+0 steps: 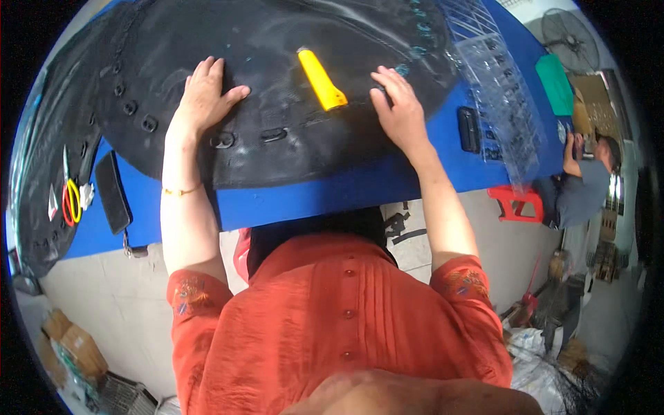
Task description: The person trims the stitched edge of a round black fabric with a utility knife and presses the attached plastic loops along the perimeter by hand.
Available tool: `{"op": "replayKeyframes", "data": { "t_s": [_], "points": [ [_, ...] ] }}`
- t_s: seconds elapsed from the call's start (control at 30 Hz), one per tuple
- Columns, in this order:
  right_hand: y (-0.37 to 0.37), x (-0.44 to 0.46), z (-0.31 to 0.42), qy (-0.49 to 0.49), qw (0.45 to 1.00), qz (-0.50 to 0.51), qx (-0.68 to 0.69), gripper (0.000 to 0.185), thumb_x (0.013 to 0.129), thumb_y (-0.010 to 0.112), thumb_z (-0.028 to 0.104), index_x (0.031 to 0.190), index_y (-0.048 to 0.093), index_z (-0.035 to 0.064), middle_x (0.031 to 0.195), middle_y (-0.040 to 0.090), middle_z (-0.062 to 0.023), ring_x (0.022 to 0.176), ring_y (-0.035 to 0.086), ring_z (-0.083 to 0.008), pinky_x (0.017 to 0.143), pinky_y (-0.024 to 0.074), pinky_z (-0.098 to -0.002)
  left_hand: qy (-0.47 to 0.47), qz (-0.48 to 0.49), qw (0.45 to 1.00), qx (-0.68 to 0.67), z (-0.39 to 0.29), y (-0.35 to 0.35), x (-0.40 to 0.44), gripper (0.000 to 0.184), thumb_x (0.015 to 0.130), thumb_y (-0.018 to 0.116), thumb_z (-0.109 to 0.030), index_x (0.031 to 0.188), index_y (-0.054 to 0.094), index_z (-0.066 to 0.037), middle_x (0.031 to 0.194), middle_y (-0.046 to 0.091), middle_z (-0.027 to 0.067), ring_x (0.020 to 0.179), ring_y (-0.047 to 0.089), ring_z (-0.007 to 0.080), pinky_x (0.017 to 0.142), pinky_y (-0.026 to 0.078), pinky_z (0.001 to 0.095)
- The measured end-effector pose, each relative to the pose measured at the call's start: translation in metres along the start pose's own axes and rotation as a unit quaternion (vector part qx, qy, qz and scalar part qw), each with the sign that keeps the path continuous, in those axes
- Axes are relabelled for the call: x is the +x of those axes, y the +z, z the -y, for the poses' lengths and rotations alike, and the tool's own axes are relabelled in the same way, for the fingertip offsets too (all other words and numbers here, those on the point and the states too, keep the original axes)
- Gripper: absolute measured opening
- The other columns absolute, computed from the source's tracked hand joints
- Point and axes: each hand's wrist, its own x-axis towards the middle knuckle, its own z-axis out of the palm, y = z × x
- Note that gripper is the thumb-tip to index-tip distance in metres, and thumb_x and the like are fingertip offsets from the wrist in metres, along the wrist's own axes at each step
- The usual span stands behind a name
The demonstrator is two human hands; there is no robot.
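- Head view, at a blue table (pixel 304 200): a person in red rests both palms on a large black sheet (pixel 297 164).
- The left hand (pixel 205 98) lies palm down, fingers extended and thumb out, holding nothing.
- The right hand (pixel 402 109) touches the sheet with loosely curved fingers, also without a grip.
- Between them, on the sheet, lies a yellow-handled tool (pixel 320 79), touched by neither hand.
- Done, by my reckoning: the sheet is spread out and dark ovals (pixel 149 123) sit along its border. What remains, I cannot tell.
- The count from here: one yellow-handled tool; five ovals plain to see, any farther off too small to number; one pair of scissors (pixel 67 206) and one black pad (pixel 113 192) at left; one black block (pixel 469 129) at right, beside clear plastic trays (pixel 492 72) whose stack defies counting.
- Beyond: one co-worker (pixel 584 190), one red stool (pixel 515 205), one fan (pixel 567 38).
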Motion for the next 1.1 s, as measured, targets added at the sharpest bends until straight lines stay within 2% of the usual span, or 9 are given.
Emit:
{"op": "replayKeyframes", "data": {
  "t_s": [0.17,0.33,0.4,0.5,0.57,0.67,0.77,0.9,1.1],
  "points": [
    [-0.007,0.011,0.032,0.029,0.998,-0.003,0.055,0.035,0.093,0.071,0.025,0.123,0.066,0.0072,0.131,0.064,-0.0195,0.125,0.059,-0.0374,0.107,0.0462,-0.0433,0.008,-0.017,1.0,0.002,-0.001,0.0,-0.001,0.086,0.088,0.07,-0.052,0.145,0.045,0.007,0.152,0.043,0.0283,0.146,0.036,0.0401,0.12,0.03,0.0519],
    [0.01,0.027,0.074,-0.073,0.995,0.016,0.059,0.049,0.087,0.078,0.031,0.128,0.061,0.0088,0.13,0.063,-0.018,0.116,0.062,-0.0373,0.099,0.0504,-0.0439,0.001,-0.03,1.0,-0.002,-0.005,-0.001,-0.006,0.08,0.088,0.072,-0.047,0.142,0.048,0.007,0.151,0.044,0.0275,0.144,0.038,0.0392,0.119,0.034,0.0479],
    [0.018,0.029,0.084,-0.089,0.994,0.03,0.05,0.053,0.086,0.078,0.032,0.129,0.059,0.0088,0.127,0.061,-0.0171,0.112,0.062,-0.037,0.096,0.0507,-0.045,0.031,-0.08,0.996,-0.018,-0.003,0.001,-0.007,0.067,0.088,0.075,-0.038,0.134,0.055,0.006,0.141,0.054,0.027,0.133,0.051,0.0398,0.111,0.044,0.0432],
    [0.025,0.035,0.085,-0.071,0.995,0.068,0.035,0.049,0.086,0.076,0.026,0.127,0.058,0.0085,0.121,0.06,-0.0174,0.106,0.063,-0.0371,0.094,0.0517,-0.0461,-0.01,-0.045,0.998,-0.038,-0.039,-0.034,-0.019,0.052,0.091,0.073,-0.033,0.126,0.059,0.003,0.126,0.061,0.0242,0.115,0.061,0.0426,0.097,0.052,0.0441],
    [0.023,0.042,0.079,-0.071,0.992,0.089,0.049,0.046,0.086,0.075,0.023,0.127,0.057,0.0084,0.12,0.06,-0.0174,0.104,0.063,-0.0374,0.092,0.0523,-0.0469,0.038,-0.099,0.994,-0.037,-0.062,-0.047,-0.035,0.036,0.093,0.071,-0.027,0.114,0.064,0.001,0.111,0.065,0.0206,0.101,0.065,0.0419,0.085,0.054,0.0448],
    [0.02,0.052,0.072,-0.075,0.989,0.116,0.05,0.041,0.086,0.069,0.012,0.125,0.056,0.008,0.117,0.062,-0.0177,0.102,0.063,-0.038,0.089,0.0542,-0.0475,0.06,-0.065,0.994,-0.068,-0.098,-0.057,-0.068,0.019,0.091,0.071,-0.014,0.103,0.065,0.0,0.1,0.064,0.0177,0.091,0.064,0.0385,0.08,0.054,0.0419],
    [0.018,0.058,0.072,-0.068,0.992,0.098,0.042,0.038,0.086,0.062,0.007,0.124,0.056,0.0071,0.102,0.069,-0.0182,0.095,0.066,-0.0373,0.085,0.0543,-0.047,0.067,-0.048,0.991,-0.103,-0.12,-0.041,-0.104,0.031,0.088,0.074,-0.015,0.114,0.065,0.0,0.113,0.063,0.0168,0.099,0.063,0.0353,0.086,0.053,0.0419],
    [0.011,0.062,0.08,-0.041,0.989,0.104,0.1,0.03,0.089,0.061,0.008,0.119,0.06,0.0079,0.097,0.069,-0.0171,0.089,0.068,-0.038,0.08,0.0556,-0.0464,0.003,-0.05,0.993,-0.107,-0.13,-0.013,-0.129,0.056,0.086,0.077,-0.02,0.136,0.058,-0.002,0.129,0.059,0.0177,0.111,0.057,0.0357,0.097,0.049,0.0433],
    [0.011,0.063,0.104,-0.07,0.964,0.159,0.203,0.022,0.091,0.072,0.019,0.109,0.066,0.0091,0.096,0.072,-0.0119,0.084,0.071,-0.033,0.072,0.0574,-0.0391,-0.024,-0.092,0.994,-0.051,-0.139,0.007,-0.139,0.055,0.087,0.076,-0.027,0.135,0.061,-0.005,0.127,0.059,0.0144,0.114,0.055,0.0329,0.098,0.043,0.0447]
  ]
}}
